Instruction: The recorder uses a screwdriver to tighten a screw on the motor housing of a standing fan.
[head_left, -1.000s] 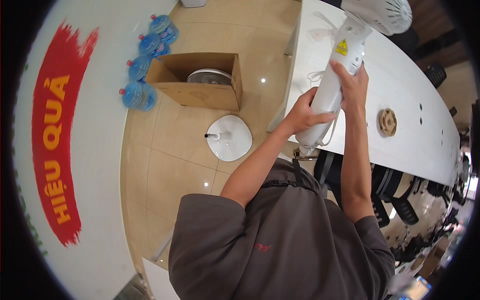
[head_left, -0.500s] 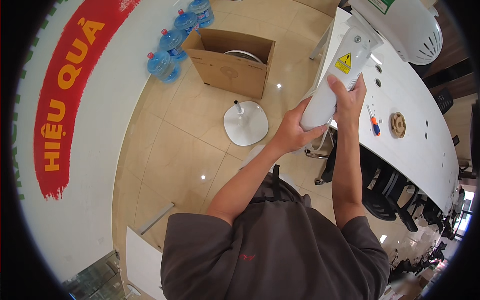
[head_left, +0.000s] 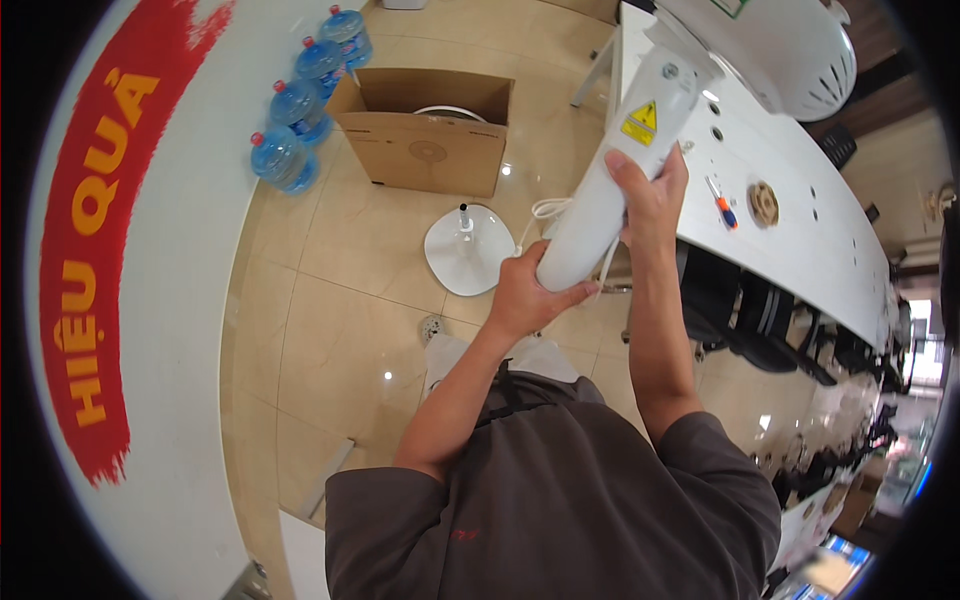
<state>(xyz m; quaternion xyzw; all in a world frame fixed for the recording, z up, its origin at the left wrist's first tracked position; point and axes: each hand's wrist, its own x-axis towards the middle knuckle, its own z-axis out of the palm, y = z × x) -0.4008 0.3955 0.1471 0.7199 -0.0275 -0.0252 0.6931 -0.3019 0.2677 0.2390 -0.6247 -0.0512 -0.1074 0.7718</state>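
Observation:
Both my hands hold a white fan column with a yellow warning label. My left hand is wrapped round its lower end; my right hand grips it higher, thumb across the front. A white vented fan housing is joined to the column's upper end. A white cord hangs beside it. Below, on the tiled floor, stands a white square base with rounded corners and a short upright stem.
A white table on the right carries an orange-handled screwdriver and a round beige part, with black chairs alongside. An open cardboard box and blue water bottles stand by the left wall.
Column and hands have shifted left in the view, toward the floor base's side, and the fan housing's green label has come into sight. The camera's view has moved too. The grip holds.

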